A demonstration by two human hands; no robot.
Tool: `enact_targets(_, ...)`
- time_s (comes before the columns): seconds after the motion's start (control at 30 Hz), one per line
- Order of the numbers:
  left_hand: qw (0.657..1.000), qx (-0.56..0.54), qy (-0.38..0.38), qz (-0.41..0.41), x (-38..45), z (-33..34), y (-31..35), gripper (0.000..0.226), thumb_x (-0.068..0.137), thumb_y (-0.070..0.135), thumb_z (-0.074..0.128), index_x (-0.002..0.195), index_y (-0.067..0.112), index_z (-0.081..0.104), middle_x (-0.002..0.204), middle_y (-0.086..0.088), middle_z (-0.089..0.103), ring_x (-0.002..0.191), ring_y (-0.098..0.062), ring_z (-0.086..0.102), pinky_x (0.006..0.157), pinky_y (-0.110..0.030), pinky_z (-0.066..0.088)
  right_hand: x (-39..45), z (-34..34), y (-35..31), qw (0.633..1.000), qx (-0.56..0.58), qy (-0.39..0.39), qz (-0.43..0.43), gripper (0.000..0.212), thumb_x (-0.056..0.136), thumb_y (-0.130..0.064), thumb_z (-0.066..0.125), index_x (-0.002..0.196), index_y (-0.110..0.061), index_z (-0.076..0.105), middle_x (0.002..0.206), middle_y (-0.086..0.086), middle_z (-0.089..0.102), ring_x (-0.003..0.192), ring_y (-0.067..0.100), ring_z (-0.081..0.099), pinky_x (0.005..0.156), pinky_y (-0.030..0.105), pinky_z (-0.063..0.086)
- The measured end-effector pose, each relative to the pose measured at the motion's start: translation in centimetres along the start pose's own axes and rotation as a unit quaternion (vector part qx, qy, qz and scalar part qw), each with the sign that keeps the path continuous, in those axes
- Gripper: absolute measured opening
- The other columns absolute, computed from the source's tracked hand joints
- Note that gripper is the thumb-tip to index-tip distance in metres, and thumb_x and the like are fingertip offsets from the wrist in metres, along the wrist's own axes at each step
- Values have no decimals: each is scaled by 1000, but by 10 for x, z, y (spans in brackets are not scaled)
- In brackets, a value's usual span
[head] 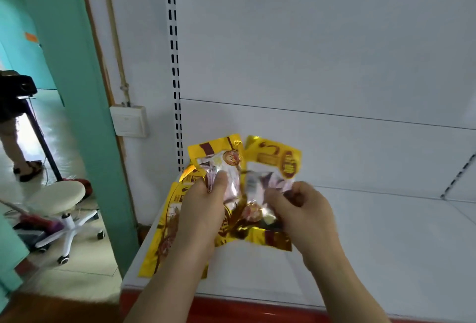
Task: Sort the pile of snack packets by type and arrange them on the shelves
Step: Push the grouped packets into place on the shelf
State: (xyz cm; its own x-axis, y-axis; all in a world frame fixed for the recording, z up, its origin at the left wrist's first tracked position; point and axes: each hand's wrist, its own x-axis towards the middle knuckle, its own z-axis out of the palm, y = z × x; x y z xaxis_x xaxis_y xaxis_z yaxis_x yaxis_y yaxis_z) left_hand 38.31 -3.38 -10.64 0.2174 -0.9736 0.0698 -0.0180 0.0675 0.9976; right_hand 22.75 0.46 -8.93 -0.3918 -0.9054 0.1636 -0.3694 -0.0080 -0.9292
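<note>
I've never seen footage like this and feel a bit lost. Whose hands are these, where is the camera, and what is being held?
There is no machine here. A person wears one wide-angle camera on the head, looking down at their own two hands. The left hand grips a yellow snack packet; the right hand pinches a second yellow packet. More yellow packets lie beneath them on a white shelf with a red front edge. Off to the left stands a white stool.
</note>
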Motion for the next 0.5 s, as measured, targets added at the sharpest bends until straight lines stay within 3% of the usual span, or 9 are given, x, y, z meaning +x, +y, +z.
enact_targets(0.07, 999, 27, 16, 32, 2, 4, 3, 17, 105, 41, 53, 98, 32, 67, 104, 12, 74, 104, -16, 69, 96, -44, 54, 3, -12, -2, 991, -18, 117, -57, 24, 84, -40, 75, 81, -24, 57, 73, -6, 64, 68, 12, 61, 56, 25, 43)
enact_targets(0.13, 998, 24, -4, 53, -2, 12, 11, 18, 106, 39, 52, 96, 35, 67, 95, 21, 74, 100, -1, 68, 87, -26, 53, 1, -10, -2, 970, -80, 157, -166, 22, 86, -40, 72, 86, -29, 53, 89, -13, 60, 77, 7, 58, 58, 19, 40)
enact_targets(0.2, 996, -40, -76, 33, -12, 24, 17, 22, 107, 39, 51, 101, 35, 72, 98, 19, 76, 95, 3, 70, 81, -22, 51, -7, 6, 2, 948, -141, 104, -265, 18, 90, -44, 64, 100, -28, 62, 103, -14, 59, 91, 11, 55, 70, 27, 47)
enact_targets(0.3, 979, -129, -156, -20, -26, 38, 24, 41, 105, 48, 47, 111, 17, 72, 110, -10, 77, 97, -18, 75, 73, -34, 56, -10, 10, 19, 936, -177, 31, -304, 43, 99, -53, 39, 126, -32, 64, 123, -13, 58, 119, 14, 48, 95, 38, 45)
enact_targets(0.37, 968, -169, -187, -6, -26, 40, 23, 62, 95, 67, 47, 117, 14, 71, 115, -12, 76, 106, -23, 74, 85, -39, 58, -5, 1, 26, 943, -203, -25, -263, 60, 99, -65, 15, 138, -40, 53, 140, -15, 46, 134, 11, 36, 107, 37, 39)
enact_targets(0.43, 962, -162, -219, 26, -24, 40, 18, 77, 85, 79, 56, 126, 15, 67, 122, -13, 73, 114, -25, 71, 96, -43, 56, -4, -4, 30, 906, -328, -59, -261, 76, 95, -66, -11, 151, -39, 33, 157, -13, 27, 143, 13, 22, 111, 34, 32)
enact_targets(0.5, 965, -112, -231, 57, -27, 43, 12, 64, 84, 66, 68, 126, 18, 65, 124, -10, 71, 117, -23, 70, 97, -41, 57, -6, -2, 31, 865, -413, -81, -275, 78, 93, -57, -20, 157, -33, 18, 164, -7, 14, 146, 21, 18, 109, 37, 33)
